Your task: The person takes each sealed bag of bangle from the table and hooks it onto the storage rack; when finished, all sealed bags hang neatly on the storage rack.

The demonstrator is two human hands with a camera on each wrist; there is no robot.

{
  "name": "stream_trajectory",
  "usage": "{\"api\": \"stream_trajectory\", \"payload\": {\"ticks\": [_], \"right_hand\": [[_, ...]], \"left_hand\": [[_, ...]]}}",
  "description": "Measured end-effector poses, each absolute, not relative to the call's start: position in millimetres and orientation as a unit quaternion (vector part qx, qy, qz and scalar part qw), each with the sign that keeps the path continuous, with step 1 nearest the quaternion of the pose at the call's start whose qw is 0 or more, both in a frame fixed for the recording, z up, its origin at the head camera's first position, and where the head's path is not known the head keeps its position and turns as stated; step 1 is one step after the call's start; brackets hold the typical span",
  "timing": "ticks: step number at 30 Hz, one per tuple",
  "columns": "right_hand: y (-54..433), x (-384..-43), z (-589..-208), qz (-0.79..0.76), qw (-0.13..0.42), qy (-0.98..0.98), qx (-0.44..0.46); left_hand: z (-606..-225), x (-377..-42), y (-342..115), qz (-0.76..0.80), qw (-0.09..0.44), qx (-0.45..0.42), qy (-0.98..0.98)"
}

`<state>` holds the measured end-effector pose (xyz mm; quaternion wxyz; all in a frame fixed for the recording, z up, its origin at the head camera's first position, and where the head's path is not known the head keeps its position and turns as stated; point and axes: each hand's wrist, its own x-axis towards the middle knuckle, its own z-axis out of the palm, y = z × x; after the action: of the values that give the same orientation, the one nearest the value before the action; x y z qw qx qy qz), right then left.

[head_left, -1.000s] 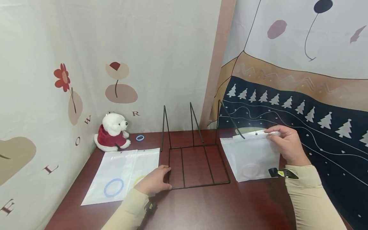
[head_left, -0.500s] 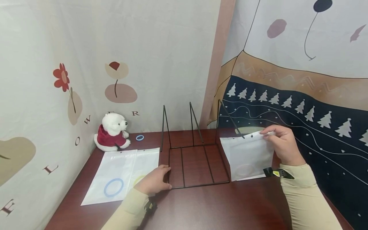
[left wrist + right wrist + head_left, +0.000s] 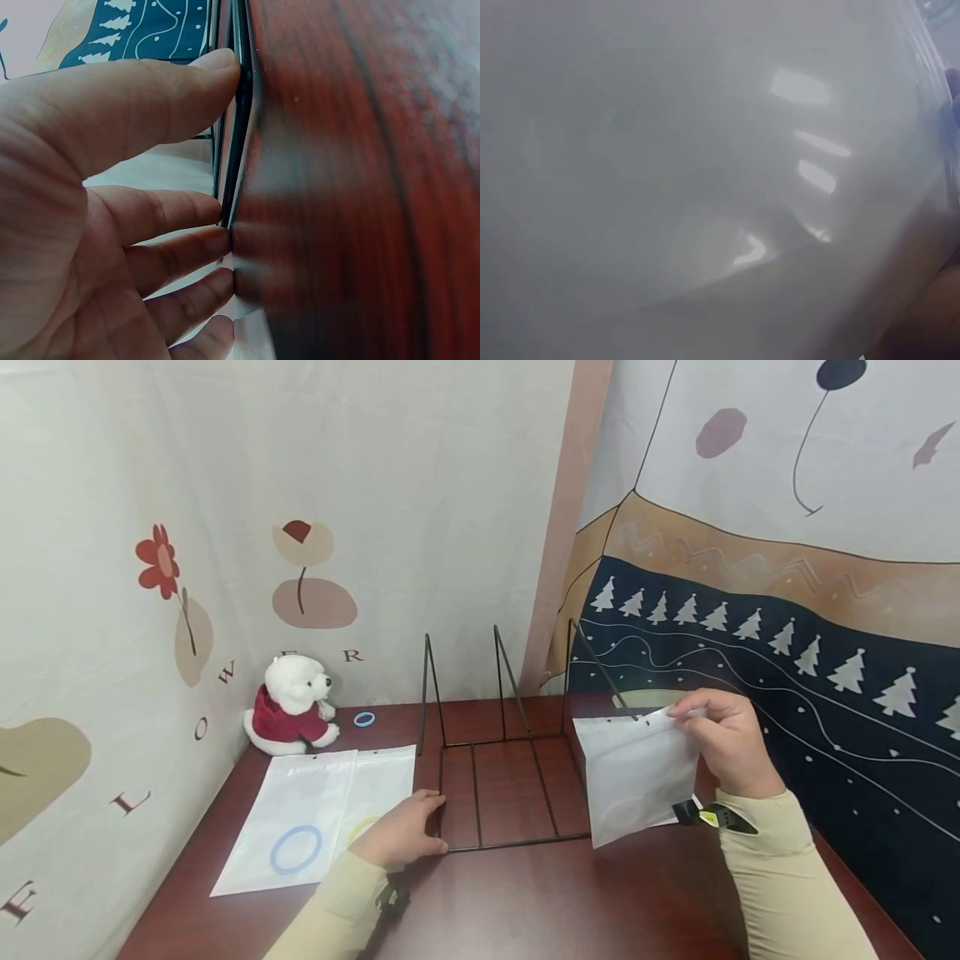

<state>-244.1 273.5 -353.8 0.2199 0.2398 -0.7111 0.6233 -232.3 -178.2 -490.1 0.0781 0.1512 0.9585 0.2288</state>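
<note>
In the head view, my right hand (image 3: pixel 727 739) pinches the top right corner of a white zip bag (image 3: pixel 641 768) between thumb and fingers. The bag hangs upright, overlapping the right side of a black wire rack (image 3: pixel 543 785), with a faint ring shape near its bottom. Its glossy white sheet (image 3: pixel 667 150) fills most of the right wrist view. At the rack's front left corner rests my left hand (image 3: pixel 405 831). In the left wrist view, the spread thumb and fingertips of that left hand (image 3: pixel 142 180) touch the black wire (image 3: pixel 238 142).
Two white zip bags (image 3: pixel 303 793) lie flat at the left, showing a blue and a yellow ring. Behind them sit a white plush bear (image 3: pixel 292 706) in red and a small blue ring (image 3: pixel 364 719). Printed curtains stand behind the reddish-brown table (image 3: pixel 525 902).
My right hand has moved left with the white zip bag, whose lower corner now overlaps the rack's front right corner and swings toward me. My left hand has stayed at the rack.
</note>
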Motion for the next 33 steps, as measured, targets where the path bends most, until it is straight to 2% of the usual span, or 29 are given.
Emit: {"api": "stream_trajectory", "payload": {"ticks": [14, 33], "right_hand": [[258.2, -240.1, -353.1, 0.689, 0.232, -0.604, 0.327], [246.6, -241.4, -352.1, 0.692, 0.230, -0.612, 0.305]], "left_hand": [[-487.4, -231.8, -180.0, 0.227, 0.079, 0.148, 0.959], [-486.7, -232.0, -178.8, 0.225, 0.078, 0.149, 0.960]]}}
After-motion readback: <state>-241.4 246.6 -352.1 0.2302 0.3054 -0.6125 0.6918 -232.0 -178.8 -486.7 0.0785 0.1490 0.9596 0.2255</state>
